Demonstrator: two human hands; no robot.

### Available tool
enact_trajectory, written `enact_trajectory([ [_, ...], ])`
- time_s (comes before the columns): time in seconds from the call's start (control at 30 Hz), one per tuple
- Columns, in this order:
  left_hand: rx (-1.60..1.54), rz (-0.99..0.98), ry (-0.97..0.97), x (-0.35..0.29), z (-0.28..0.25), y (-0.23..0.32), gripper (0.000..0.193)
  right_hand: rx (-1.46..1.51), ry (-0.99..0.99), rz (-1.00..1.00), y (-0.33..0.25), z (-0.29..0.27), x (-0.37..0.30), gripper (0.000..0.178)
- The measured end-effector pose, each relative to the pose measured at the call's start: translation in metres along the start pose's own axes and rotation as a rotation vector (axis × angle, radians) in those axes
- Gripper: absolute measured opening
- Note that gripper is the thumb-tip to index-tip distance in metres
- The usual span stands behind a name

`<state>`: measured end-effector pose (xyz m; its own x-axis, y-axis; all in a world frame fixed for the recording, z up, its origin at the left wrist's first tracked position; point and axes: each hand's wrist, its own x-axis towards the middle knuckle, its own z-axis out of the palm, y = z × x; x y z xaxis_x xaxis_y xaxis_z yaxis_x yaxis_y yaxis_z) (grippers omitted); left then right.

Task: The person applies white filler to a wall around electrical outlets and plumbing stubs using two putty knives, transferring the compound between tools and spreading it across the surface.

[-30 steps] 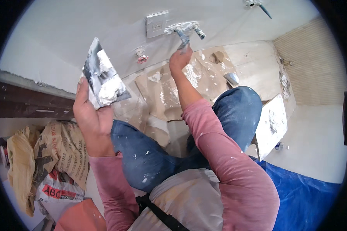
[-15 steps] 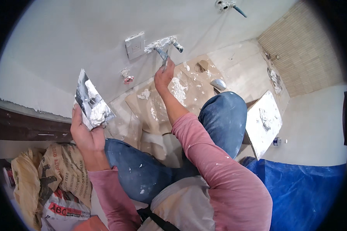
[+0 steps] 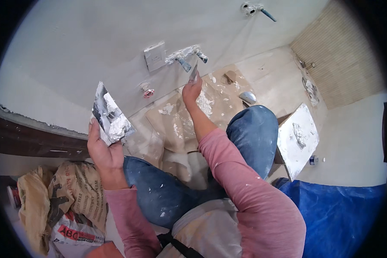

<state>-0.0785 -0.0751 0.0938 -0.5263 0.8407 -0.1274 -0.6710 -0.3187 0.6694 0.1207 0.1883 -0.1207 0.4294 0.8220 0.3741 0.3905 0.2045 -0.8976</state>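
Observation:
My left hand [image 3: 105,151] grips a flat metal plate [image 3: 100,102] that carries a lump of white plaster [image 3: 118,128]. Reaching toward the wall, my right hand [image 3: 191,92] is closed around a putty knife [image 3: 194,72]; its handle is mostly hidden by the fingers. The blade points up just below the right-hand blue pipe stub [image 3: 201,56], and I cannot tell if it touches the wall. Beside that is a left-hand pipe stub [image 3: 184,65]. Rough white plaster [image 3: 174,56] surrounds both stubs, next to a square wall plate [image 3: 155,57]. Lower sits a red-handled valve [image 3: 148,93].
Plaster-spattered brown sheeting [image 3: 223,99] covers the floor by the wall. At right, a white board [image 3: 307,133] bears a plaster heap, with a blue tarp [image 3: 335,210] nearer me. Sacks [image 3: 79,189] lie at lower left. Another pipe [image 3: 268,15] projects from the wall above.
My right hand has shifted the putty knife from the left pipe stub to below the right one. My left hand still holds the loaded plate; the whole view has shifted slightly.

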Motion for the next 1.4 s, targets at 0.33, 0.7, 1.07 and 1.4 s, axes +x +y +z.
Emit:
enact_trajectory([
  [0.33, -0.022, -0.004, -0.004, -0.004, 0.011, 0.002, 0.035, 0.089, -0.399, -0.192, 0.016, 0.019, -0.044, 0.045],
  [0.7, -0.025, -0.010, 0.020, -0.002, 0.010, 0.000, 0.035, -0.098, -0.112, 0.220, 0.006, 0.041, 0.031, 0.054],
  [1.07, -0.013, 0.003, 0.040, -0.002, 0.008, 0.000, 0.036, 0.020, 0.024, 0.277, 0.033, 0.019, 0.031, 0.052],
  [1.4, -0.048, -0.018, 0.008, 0.001, 0.005, -0.003, 0.036, -0.001, -0.292, -0.133, -0.003, 0.031, -0.060, 0.044],
])
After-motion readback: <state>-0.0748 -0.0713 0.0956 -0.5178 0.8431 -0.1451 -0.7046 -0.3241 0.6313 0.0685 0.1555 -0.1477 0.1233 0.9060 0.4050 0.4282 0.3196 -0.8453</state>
